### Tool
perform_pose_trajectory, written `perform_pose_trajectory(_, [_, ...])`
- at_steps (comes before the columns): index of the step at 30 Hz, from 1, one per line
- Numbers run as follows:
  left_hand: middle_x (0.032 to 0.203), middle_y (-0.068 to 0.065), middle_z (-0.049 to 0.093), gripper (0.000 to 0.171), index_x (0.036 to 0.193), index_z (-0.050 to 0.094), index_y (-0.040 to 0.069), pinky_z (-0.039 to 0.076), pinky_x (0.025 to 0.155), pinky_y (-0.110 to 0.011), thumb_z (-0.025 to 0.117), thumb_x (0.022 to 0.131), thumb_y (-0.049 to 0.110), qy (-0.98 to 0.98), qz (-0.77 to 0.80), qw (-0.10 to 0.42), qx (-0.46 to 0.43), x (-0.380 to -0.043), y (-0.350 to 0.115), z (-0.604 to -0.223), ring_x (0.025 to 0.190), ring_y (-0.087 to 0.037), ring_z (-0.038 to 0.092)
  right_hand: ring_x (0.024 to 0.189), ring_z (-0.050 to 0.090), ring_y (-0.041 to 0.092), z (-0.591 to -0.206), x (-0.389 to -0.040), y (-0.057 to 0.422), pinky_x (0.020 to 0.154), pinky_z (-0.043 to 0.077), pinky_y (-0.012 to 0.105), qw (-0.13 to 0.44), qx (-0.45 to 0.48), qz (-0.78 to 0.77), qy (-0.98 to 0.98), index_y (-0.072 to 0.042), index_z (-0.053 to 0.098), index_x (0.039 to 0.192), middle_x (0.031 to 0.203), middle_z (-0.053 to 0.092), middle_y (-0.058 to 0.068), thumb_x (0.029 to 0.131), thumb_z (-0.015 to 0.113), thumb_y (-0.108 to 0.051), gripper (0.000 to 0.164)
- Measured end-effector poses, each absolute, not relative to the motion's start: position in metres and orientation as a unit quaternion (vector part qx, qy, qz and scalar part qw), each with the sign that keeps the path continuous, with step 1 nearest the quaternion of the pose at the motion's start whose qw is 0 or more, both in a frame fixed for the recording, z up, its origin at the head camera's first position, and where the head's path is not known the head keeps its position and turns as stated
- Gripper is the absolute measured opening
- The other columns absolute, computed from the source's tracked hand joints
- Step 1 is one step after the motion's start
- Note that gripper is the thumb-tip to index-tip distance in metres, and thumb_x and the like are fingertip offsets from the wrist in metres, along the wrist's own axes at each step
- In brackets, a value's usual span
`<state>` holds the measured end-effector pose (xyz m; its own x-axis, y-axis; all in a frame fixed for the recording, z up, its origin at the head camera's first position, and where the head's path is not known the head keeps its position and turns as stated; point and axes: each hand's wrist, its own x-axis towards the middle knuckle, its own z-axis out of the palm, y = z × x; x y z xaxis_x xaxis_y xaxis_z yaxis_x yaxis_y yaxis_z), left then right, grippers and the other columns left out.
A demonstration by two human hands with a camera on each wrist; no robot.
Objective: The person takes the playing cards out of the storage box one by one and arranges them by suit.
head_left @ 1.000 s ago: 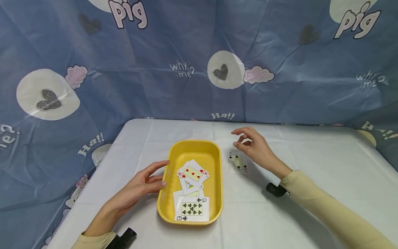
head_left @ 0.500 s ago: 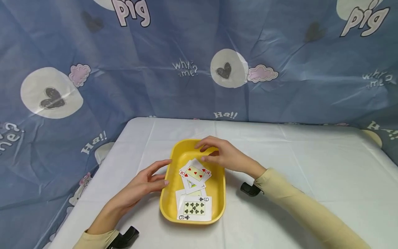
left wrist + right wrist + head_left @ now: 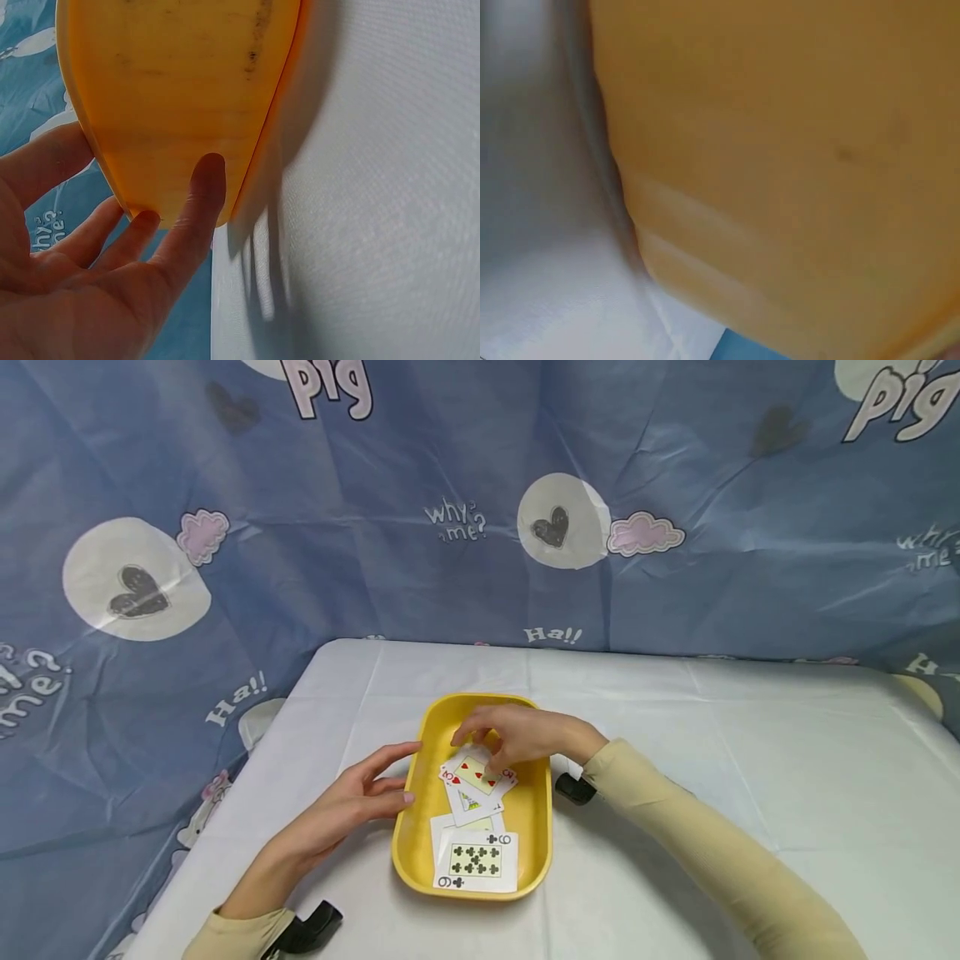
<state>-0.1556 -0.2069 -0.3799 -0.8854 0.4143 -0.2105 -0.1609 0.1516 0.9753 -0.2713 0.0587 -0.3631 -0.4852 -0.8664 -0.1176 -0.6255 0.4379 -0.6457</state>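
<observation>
A yellow tray (image 3: 534, 852) holds several playing cards. The three of hearts (image 3: 473, 771) lies on an overlapping group in the middle, and the nine of clubs (image 3: 475, 862) is nearest the front. From the right, my right hand (image 3: 517, 732) reaches into the tray, fingers bent and spread, thumb tip over the three of hearts. In the right wrist view only the tray's outer wall (image 3: 780, 150) shows large and blurred. My left hand (image 3: 348, 799) touches the tray's left side; in the left wrist view its thumb (image 3: 206, 184) rests against the outer wall and other fingertips are near the rim.
White cloth covers the table (image 3: 712, 735) around the tray. Behind it hangs a blue printed curtain (image 3: 337, 568). Each wrist carries a black device, such as the left one (image 3: 307, 931). My right forearm (image 3: 697, 827) crosses the table's right half.
My right hand has moved left and down, from above the table right of the tray to the cards inside. The two of clubs seen there earlier is out of sight. My left hand keeps its place.
</observation>
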Motion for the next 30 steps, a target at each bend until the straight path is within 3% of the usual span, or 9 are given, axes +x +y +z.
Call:
perform_pose_trajectory(5, [0.154,-0.017,0.032,0.065,0.152,0.034,0.015,0.052,0.091,-0.041,0.065,0.095,0.011,0.724,0.648,0.220,0.093,-0.156,-0.207,-0.381,0.125,-0.034,0.053,0.095,0.052,0.018,-0.363,-0.270,0.051,0.080,0.045,0.025,0.242,-0.457,-0.184,0.836,-0.020,0.060,0.133,0.121,0.051,0.002,0.081,0.081,-0.009,0.057])
perform_pose_trajectory(14, [0.146,-0.021,0.043,0.065,0.152,0.034,0.017,0.052,0.092,-0.041,0.064,0.095,0.009,0.716,0.654,0.226,0.094,-0.156,-0.208,-0.382,0.123,-0.035,0.055,0.107,0.047,0.013,-0.371,-0.268,0.043,0.094,0.039,0.025,0.235,-0.451,-0.160,0.846,-0.027,0.058,0.128,0.121,0.047,-0.003,0.080,0.084,-0.021,0.055])
perform_pose_trajectory(19, [0.147,-0.018,0.042,0.065,0.152,0.035,0.019,0.051,0.092,-0.041,0.064,0.095,0.009,0.716,0.654,0.228,0.090,-0.156,-0.208,-0.383,0.123,-0.034,0.055,0.106,0.048,0.015,-0.375,-0.270,0.042,0.093,0.040,0.027,0.213,-0.466,-0.200,0.835,-0.024,0.052,0.126,0.116,0.051,-0.003,0.079,0.085,-0.015,0.058])
perform_pose_trajectory(22, [0.149,-0.016,0.040,0.064,0.151,0.037,0.020,0.051,0.092,-0.040,0.065,0.095,0.009,0.718,0.652,0.226,0.090,-0.155,-0.208,-0.383,0.123,-0.033,0.054,0.098,0.050,0.016,-0.377,-0.270,0.041,0.085,0.042,0.027,0.198,-0.463,-0.234,0.832,-0.023,0.049,0.124,0.109,0.054,-0.002,0.081,0.082,-0.010,0.056])
perform_pose_trajectory(26, [0.153,-0.012,0.034,0.063,0.151,0.038,0.020,0.051,0.093,-0.040,0.065,0.095,0.009,0.719,0.652,0.223,0.094,-0.155,-0.209,-0.383,0.125,-0.034,0.052,0.090,0.053,0.017,-0.376,-0.269,0.043,0.077,0.047,0.027,0.167,-0.451,-0.283,0.830,-0.021,0.048,0.125,0.110,0.054,-0.003,0.085,0.077,-0.005,0.052])
perform_pose_trajectory(30, [0.156,-0.009,0.029,0.063,0.151,0.038,0.020,0.051,0.093,-0.041,0.065,0.095,0.010,0.721,0.650,0.222,0.089,-0.155,-0.208,-0.383,0.126,-0.033,0.051,0.091,0.055,0.015,-0.376,-0.268,0.046,0.079,0.051,0.027,0.118,-0.437,-0.330,0.828,-0.020,0.049,0.129,0.119,0.052,-0.006,0.089,0.071,-0.001,0.049])
